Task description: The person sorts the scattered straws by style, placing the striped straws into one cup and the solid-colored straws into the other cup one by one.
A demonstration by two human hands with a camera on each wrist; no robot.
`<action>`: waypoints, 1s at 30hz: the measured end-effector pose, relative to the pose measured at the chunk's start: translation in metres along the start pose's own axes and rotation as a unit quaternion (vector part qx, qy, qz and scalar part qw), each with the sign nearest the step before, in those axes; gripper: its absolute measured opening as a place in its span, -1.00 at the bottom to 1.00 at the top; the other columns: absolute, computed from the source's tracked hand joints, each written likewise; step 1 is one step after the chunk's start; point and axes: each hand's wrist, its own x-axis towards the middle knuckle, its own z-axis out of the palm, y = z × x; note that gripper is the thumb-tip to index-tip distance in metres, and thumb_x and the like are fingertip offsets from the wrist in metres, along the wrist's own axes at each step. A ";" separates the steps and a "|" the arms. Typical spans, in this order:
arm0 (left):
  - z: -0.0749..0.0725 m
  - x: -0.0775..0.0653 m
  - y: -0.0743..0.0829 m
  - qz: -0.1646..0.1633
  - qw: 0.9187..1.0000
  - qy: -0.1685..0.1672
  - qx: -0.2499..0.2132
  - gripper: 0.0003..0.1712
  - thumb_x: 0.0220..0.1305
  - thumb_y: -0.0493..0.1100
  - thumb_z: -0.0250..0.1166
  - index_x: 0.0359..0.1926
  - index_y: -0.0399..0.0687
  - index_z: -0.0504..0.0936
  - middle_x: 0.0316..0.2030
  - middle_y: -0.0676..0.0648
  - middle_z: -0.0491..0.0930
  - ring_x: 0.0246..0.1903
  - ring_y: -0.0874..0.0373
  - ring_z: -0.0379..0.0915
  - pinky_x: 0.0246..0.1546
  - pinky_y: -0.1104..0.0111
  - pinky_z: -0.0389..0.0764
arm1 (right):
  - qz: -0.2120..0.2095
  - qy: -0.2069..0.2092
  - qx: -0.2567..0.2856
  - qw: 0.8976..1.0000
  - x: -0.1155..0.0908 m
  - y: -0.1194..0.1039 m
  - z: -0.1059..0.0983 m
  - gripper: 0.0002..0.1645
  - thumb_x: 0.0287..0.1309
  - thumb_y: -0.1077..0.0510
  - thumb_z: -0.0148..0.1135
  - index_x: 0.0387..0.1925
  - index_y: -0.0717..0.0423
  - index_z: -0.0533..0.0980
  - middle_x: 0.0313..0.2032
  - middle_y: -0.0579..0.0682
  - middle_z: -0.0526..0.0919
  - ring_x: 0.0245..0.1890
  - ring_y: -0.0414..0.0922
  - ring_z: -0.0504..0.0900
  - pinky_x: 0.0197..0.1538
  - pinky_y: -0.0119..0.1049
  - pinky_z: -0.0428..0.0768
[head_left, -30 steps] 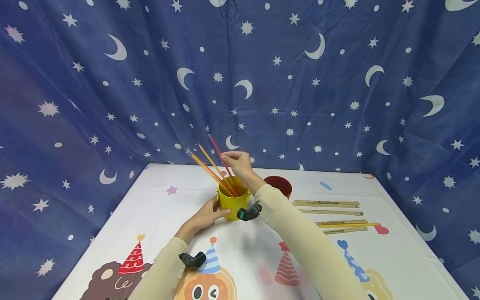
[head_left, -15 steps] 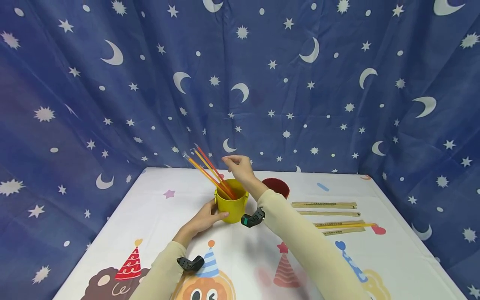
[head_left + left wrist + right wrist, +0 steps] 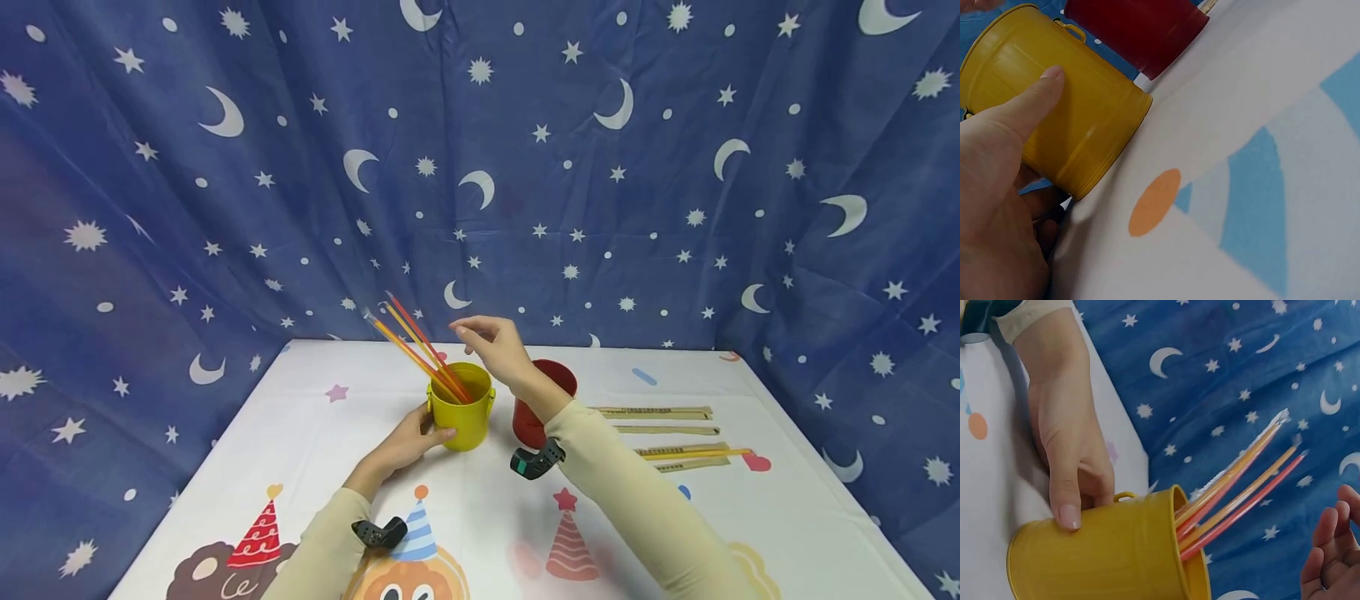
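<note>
My left hand (image 3: 405, 440) grips the left side of a small yellow metal bucket (image 3: 461, 427), thumb along its front wall. The bucket stands upright on the table. Inside it, several orange and red straws (image 3: 1241, 506) in clear wrappers lean against the rim to the left. My right hand (image 3: 495, 346) hovers above and to the right of the bucket, with loosely bent fingers and nothing held. In the right wrist view, its fingertips (image 3: 1329, 528) are apart from the straws.
A dark red bucket (image 3: 528, 425) stands just right of the yellow one, partly behind my right forearm. Farther right lie several narrow paper-sleeved sticks (image 3: 667, 430) and a yellow straw (image 3: 693, 454). A starry blue curtain (image 3: 480, 167) hangs behind the table.
My right hand has let go of a red straw, which tipped left to rest with the others in the yellow bucket. The hand then moved slightly right. My left hand keeps its hold.
</note>
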 end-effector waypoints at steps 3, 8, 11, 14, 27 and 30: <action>0.000 0.000 -0.002 -0.001 1.000 -0.003 -0.005 0.11 0.27 0.17 0.39 0.60 -0.15 0.01 0.59 -0.24 0.03 0.59 -0.21 -0.07 0.60 -0.07 0.02 | -0.025 -0.013 -0.003 1.000 -0.011 0.000 -0.007 -0.65 0.45 0.06 0.15 0.12 0.11 0.64 0.06 0.11 0.71 -0.12 0.10 0.62 0.10 -0.16 0.61; 0.000 0.001 -0.004 -0.002 1.000 0.002 -0.007 0.11 0.27 0.17 0.39 0.60 -0.17 0.00 0.59 -0.27 0.02 0.58 -0.23 -0.06 0.59 -0.09 0.04 | -0.050 -0.027 -0.003 0.998 -0.031 0.001 -0.021 -0.67 0.45 0.13 0.14 0.09 0.18 0.64 -0.01 0.15 0.71 -0.15 0.11 0.59 0.06 -0.23 0.60; 0.000 0.001 -0.002 -0.004 1.000 0.004 -0.006 0.12 0.27 0.17 0.39 0.60 -0.19 0.00 0.59 -0.27 0.02 0.58 -0.23 -0.05 0.59 -0.08 0.04 | -0.055 -0.029 -0.006 0.998 -0.042 0.005 -0.029 -0.69 0.44 0.16 0.15 0.06 0.19 0.65 -0.12 0.13 0.70 -0.20 0.07 0.57 -0.07 -0.32 0.55; -0.001 0.001 -0.001 -0.004 1.000 -0.001 -0.004 0.12 0.28 0.15 0.39 0.60 -0.21 -0.02 0.59 -0.28 0.02 0.58 -0.23 -0.05 0.59 -0.06 0.05 | -0.060 -0.029 -0.009 0.998 -0.052 0.008 -0.038 -0.71 0.43 0.18 0.15 0.04 0.20 0.65 -0.13 0.11 0.69 -0.22 -0.01 0.57 -0.14 -0.35 0.57; -0.003 -0.001 0.001 -0.002 1.000 0.001 0.002 0.11 0.29 0.12 0.39 0.60 -0.22 -0.03 0.59 -0.29 0.01 0.58 -0.22 -0.04 0.59 -0.03 0.05 | -0.075 -0.033 0.003 0.997 -0.076 0.021 -0.068 -0.69 0.42 0.25 0.14 0.04 0.39 0.60 0.00 0.34 0.66 -0.09 0.11 0.66 0.00 -0.31 0.73; -0.003 -0.001 0.002 0.000 1.000 0.001 0.001 0.10 0.29 0.13 0.39 0.59 -0.25 0.00 0.58 -0.30 0.03 0.57 -0.23 -0.03 0.59 -0.04 0.06 | -0.080 -0.025 0.000 0.996 -0.080 0.028 -0.074 -0.70 0.40 0.26 0.16 0.02 0.41 0.60 -0.01 0.39 0.65 -0.11 0.06 0.67 -0.04 -0.37 0.72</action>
